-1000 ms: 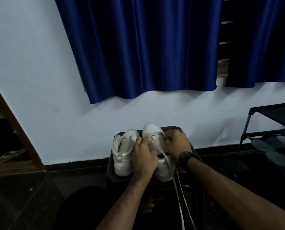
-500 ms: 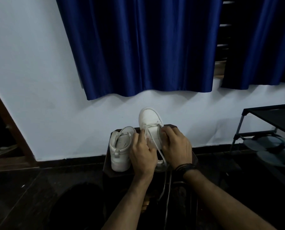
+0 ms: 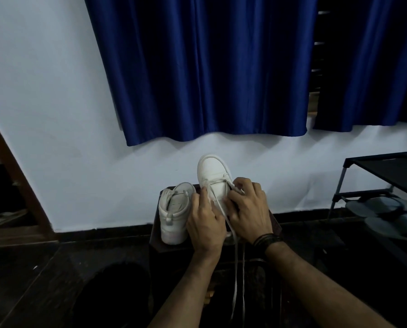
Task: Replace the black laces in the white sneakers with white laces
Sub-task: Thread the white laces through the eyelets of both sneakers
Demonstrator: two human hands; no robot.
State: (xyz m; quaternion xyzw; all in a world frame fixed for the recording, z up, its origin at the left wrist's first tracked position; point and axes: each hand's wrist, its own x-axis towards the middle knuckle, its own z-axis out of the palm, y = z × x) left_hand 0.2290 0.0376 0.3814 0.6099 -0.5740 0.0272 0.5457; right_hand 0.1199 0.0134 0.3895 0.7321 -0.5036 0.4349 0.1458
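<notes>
Two white sneakers are by a small dark stool (image 3: 276, 227) near the wall. The left sneaker (image 3: 174, 214) stands on the stool with its heel toward me. The right sneaker (image 3: 213, 172) is tilted up, toe raised toward the wall, held between both hands. My left hand (image 3: 206, 221) grips its left side and pinches the lace near an eyelet. My right hand (image 3: 248, 210) grips its right side with fingers curled at the eyelets. A white lace (image 3: 237, 268) crosses the tongue and hangs down between my forearms. No black lace is visible.
A blue curtain (image 3: 209, 67) hangs on the white wall behind. A black shoe rack (image 3: 382, 171) with dark sandals (image 3: 387, 214) stands at the right. A brown wooden frame (image 3: 13, 176) leans at the left. The floor is dark.
The right sneaker has been lifted and tipped up, its toe now above the stool's far edge. Both hands rose with it and stay on the lace.
</notes>
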